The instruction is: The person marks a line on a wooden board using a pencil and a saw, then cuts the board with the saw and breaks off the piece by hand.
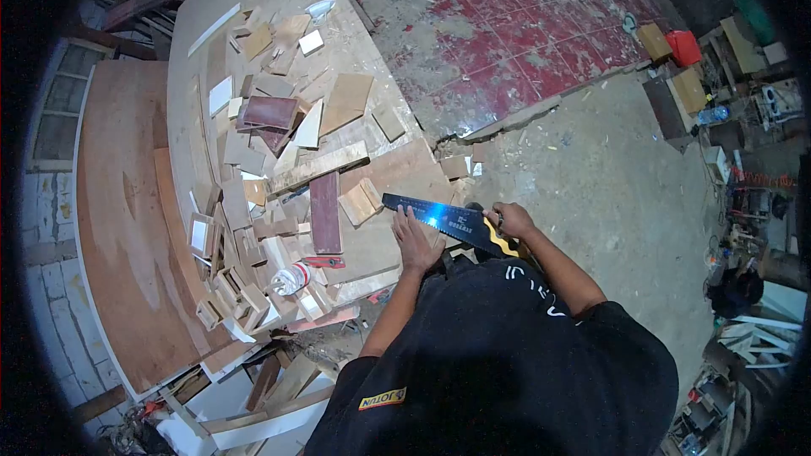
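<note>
Left hand (416,245): opened out, with fingers extended and thumb set apart; fingertips over the blade of the saw (449,218) near its narrow end; whether pressing or only lying there, cannot tell.
Right hand (514,219): curled closed around the black-and-yellow handle (500,239) of the saw.
Saw position: in front of the black shirt (507,355), slanting across the near right edge of the worktable (359,51); narrow end over the tabletop, handle end to the right.
Blade: broad and dark, with a blue sheen and pale printed lettering.
Wood block (361,201): on the worktable, just beside the saw's narrow end.
Around the block: a maroon board (324,213) to the left; a long wood strip (319,167) beyond; a red tool (323,262) and a white container (291,279) nearer the shirt, to the left.
Tabletop scraps: heaped offcuts, including an angled tan board (346,103).
Left side: a large plywood sheet (127,203) alongside the worktable.
Floor: red tiles (524,34) beyond; bare concrete (617,194) to the right.
</note>
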A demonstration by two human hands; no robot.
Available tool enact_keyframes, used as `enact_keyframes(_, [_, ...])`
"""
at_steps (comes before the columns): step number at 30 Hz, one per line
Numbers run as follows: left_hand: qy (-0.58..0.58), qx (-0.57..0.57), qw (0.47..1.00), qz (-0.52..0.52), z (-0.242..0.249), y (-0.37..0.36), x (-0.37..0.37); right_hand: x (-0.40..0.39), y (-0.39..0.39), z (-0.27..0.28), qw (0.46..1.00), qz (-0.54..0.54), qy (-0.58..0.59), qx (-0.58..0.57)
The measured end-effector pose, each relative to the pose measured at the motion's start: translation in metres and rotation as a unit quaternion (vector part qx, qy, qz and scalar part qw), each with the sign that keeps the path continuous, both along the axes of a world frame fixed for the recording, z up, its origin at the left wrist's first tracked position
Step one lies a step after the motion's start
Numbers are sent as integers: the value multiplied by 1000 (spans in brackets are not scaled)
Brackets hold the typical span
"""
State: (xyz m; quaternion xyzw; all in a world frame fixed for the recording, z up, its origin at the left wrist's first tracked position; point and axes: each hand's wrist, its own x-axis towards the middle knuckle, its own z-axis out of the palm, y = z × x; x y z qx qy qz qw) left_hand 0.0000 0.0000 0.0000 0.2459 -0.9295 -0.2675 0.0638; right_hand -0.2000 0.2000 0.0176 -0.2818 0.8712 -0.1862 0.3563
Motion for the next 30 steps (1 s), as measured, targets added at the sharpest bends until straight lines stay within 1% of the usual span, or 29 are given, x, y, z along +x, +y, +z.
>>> enact_keyframes(2, [-63,-20,998,16,3,2,-1,8,2,-3,999,-5,-15,-45])
enact_keyframes(3, [-71,-22,997,12,3,0,0,11,0,-6,999,-9,-22,-47])
enact_keyframes(6, [-78,-35,996,3,1,3,-3,12,2,-2,999,-23,4,-38])
enact_keyframes(8, [-111,-52,992,-9,0,3,-6,10,1,2,999,-17,-33,-18])
enact_keyframes(11, [-137,-55,989,-5,0,4,-7,17,2,-14,997,-49,-52,-36])
enact_keyframes(14, [-129,-56,990,-15,-5,5,-7,20,3,-19,998,-43,-40,-35])
enact_keyframes(18, [-139,-68,988,-27,-10,5,-6,26,0,-11,998,-48,-46,-13])
enact_keyframes(20, [-103,-58,993,-25,-12,5,-5,30,-1,-15,996,-62,-36,-44])
enact_keyframes(21, [-104,-58,992,-28,-12,5,-6,32,-2,-17,996,-65,-37,-44])
enact_keyframes(23, [-142,-110,983,-42,-13,7,-7,34,-1,-22,997,-56,-37,-25])
enact_keyframes(30, [-132,-101,985,-41,-18,6,-7,37,3,-25,994,-82,-69,-4])
